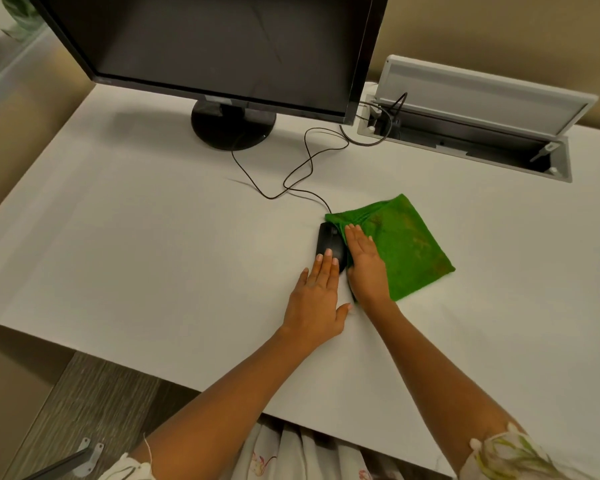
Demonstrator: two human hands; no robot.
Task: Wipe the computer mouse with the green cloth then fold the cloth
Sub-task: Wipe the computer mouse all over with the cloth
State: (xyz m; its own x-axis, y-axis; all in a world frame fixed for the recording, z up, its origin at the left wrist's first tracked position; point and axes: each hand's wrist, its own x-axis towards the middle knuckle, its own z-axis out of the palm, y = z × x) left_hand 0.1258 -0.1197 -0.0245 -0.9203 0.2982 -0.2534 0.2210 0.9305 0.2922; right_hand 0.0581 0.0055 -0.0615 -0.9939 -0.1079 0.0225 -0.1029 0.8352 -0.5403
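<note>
A black wired computer mouse lies on the white desk. My left hand rests flat on the desk with its fingertips on the rear of the mouse. My right hand lies flat on the left edge of the green cloth and presses it against the right side of the mouse. The cloth spreads out to the right, partly doubled over, and its front left corner is hidden under my right hand.
A black monitor on a round stand is at the back of the desk. The mouse cable loops back to an open cable box with a raised lid at the back right.
</note>
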